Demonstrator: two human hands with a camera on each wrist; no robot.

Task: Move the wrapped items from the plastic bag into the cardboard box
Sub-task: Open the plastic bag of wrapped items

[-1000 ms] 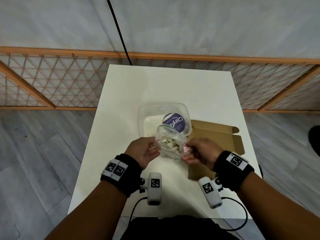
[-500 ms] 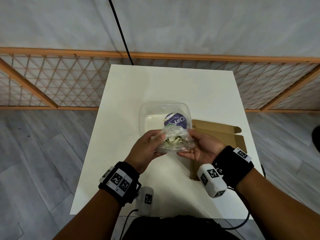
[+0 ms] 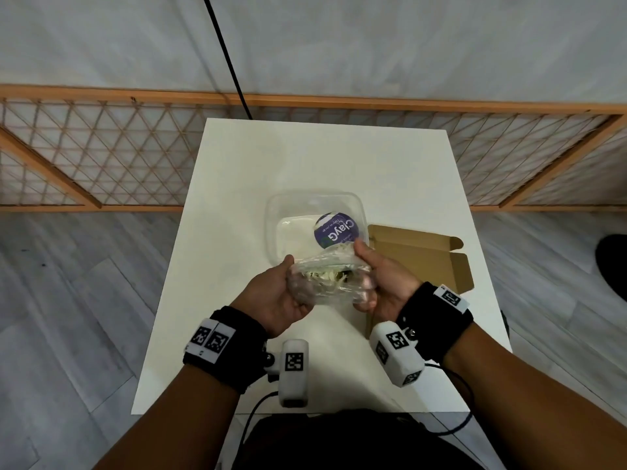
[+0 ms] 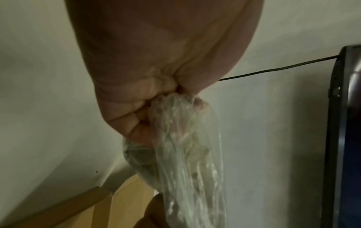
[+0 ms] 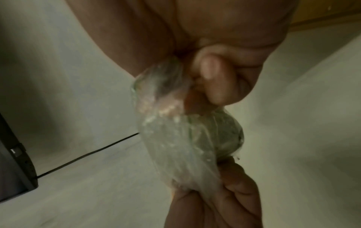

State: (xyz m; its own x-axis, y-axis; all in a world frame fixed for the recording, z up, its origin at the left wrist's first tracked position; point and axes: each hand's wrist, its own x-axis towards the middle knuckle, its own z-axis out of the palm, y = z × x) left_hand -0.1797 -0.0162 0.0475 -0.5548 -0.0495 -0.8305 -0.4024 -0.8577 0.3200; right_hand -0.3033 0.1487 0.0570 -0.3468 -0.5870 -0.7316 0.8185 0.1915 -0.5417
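Note:
A clear plastic bag (image 3: 327, 281) with pale wrapped items inside hangs between both hands above the table's near middle. My left hand (image 3: 288, 293) grips its left end, fingers curled into the plastic (image 4: 187, 138). My right hand (image 3: 371, 276) grips the right end, thumb on top, fingers bunched round the film (image 5: 175, 123). The open brown cardboard box (image 3: 420, 259) lies flat on the table just right of the hands, partly hidden by my right wrist.
A clear plastic tub (image 3: 315, 225) with a purple round label (image 3: 336, 230) stands behind the bag. The white table (image 3: 322, 157) is backed by a wooden lattice fence (image 3: 101, 157). A black cable (image 3: 227, 56) runs up the wall.
Both hands turned palms upward and lifted the bag a little toward me, bunching it tighter between them. The wrists rolled outward; the tub and box stayed put.

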